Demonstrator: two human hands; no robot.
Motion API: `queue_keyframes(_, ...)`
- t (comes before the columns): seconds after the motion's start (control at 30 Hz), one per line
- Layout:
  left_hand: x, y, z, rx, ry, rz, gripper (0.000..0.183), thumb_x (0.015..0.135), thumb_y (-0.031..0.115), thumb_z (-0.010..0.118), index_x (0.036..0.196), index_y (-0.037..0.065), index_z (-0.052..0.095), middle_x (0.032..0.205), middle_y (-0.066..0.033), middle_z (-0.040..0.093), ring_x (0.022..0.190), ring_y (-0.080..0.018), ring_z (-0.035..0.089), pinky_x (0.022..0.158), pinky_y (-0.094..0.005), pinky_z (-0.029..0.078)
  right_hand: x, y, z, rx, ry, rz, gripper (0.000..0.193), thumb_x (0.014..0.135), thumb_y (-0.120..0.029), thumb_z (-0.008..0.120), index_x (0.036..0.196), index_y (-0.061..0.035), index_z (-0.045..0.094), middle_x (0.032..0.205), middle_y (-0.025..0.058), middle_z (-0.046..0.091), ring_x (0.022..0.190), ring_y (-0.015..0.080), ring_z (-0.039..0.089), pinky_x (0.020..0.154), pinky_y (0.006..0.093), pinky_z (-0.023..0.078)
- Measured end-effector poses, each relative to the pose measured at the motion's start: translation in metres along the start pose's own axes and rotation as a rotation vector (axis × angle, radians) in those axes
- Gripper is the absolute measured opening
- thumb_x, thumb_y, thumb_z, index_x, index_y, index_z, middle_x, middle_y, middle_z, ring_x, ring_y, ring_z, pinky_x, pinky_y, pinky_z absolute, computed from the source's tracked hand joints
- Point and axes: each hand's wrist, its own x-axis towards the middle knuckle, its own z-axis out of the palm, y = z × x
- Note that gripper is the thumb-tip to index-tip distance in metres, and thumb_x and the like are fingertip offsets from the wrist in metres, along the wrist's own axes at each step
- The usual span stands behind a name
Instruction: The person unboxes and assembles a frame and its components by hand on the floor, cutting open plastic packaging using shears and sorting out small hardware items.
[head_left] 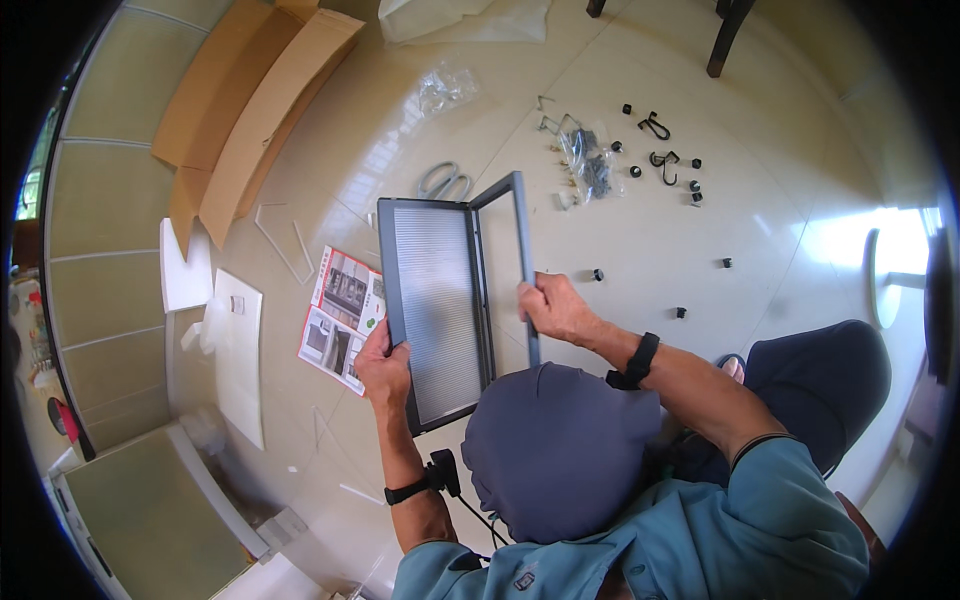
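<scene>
A dark grey rectangular frame with a ribbed translucent panel stands tilted before me. Joined along its right side is a second, hollow grey frame, swung out at an angle. My left hand is closed round the panel's outer left edge, thumb on the front. Around the upright bar of the hollow frame, the fingers of my right hand are curled. Just past the panel's top edge lie grey-handled scissors, partly hidden. A printed leaflet lies on the floor beside my left hand.
Far right, a clear bag of small parts lies near black hooks and several black caps. An open cardboard box and white sheets are at left. Dark furniture legs stand at the back.
</scene>
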Motion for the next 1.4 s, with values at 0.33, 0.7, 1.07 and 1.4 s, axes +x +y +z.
queue_keyframes(0.33,0.002,-0.004,-0.006,-0.027,0.014,-0.014,0.051,0.079,-0.017,0.051,0.130,-0.009,0.057,0.113,-0.0092,0.069,0.101,-0.0141,0.065,0.090,-0.0235,0.047,0.001,0.055,-0.020,-0.063,0.122,-0.078,0.044,0.096,-0.026,0.041,0.068,0.0051,0.052,0.054,0.0161,0.054,0.051,0.0254,0.059,0.051,0.0373,0.048)
queue_keyframes(0.7,0.003,-0.005,-0.008,0.024,0.002,0.006,0.050,0.079,-0.015,0.053,0.129,-0.007,0.058,0.108,-0.0066,0.070,0.097,-0.0116,0.065,0.088,-0.0219,0.048,0.005,0.068,-0.022,-0.541,0.113,-0.420,0.023,0.087,-0.013,0.053,0.073,0.0015,0.043,0.061,0.0197,0.052,0.054,0.0382,0.056,0.049,0.0446,0.046)
queue_keyframes(1.07,-0.003,0.008,0.004,0.001,0.006,0.001,0.045,0.080,-0.015,0.052,0.124,-0.009,0.060,0.106,-0.0069,0.070,0.095,-0.0117,0.065,0.086,-0.0227,0.048,-0.001,-0.009,-0.005,-0.042,0.139,0.139,0.050,0.097,-0.032,0.044,0.070,0.0083,0.057,0.065,0.0300,0.058,0.064,0.0455,0.059,0.064,0.0467,0.049)
queue_keyframes(1.4,-0.003,0.021,0.018,0.061,0.026,0.096,0.039,0.081,-0.013,0.054,0.119,-0.007,0.062,0.097,-0.0048,0.070,0.089,-0.0095,0.064,0.082,-0.0216,0.049,0.008,-0.040,0.013,-0.105,0.055,0.093,0.058,0.097,-0.039,0.044,0.066,0.0078,0.058,0.059,0.0281,0.057,0.058,0.0434,0.059,0.063,0.0479,0.051)
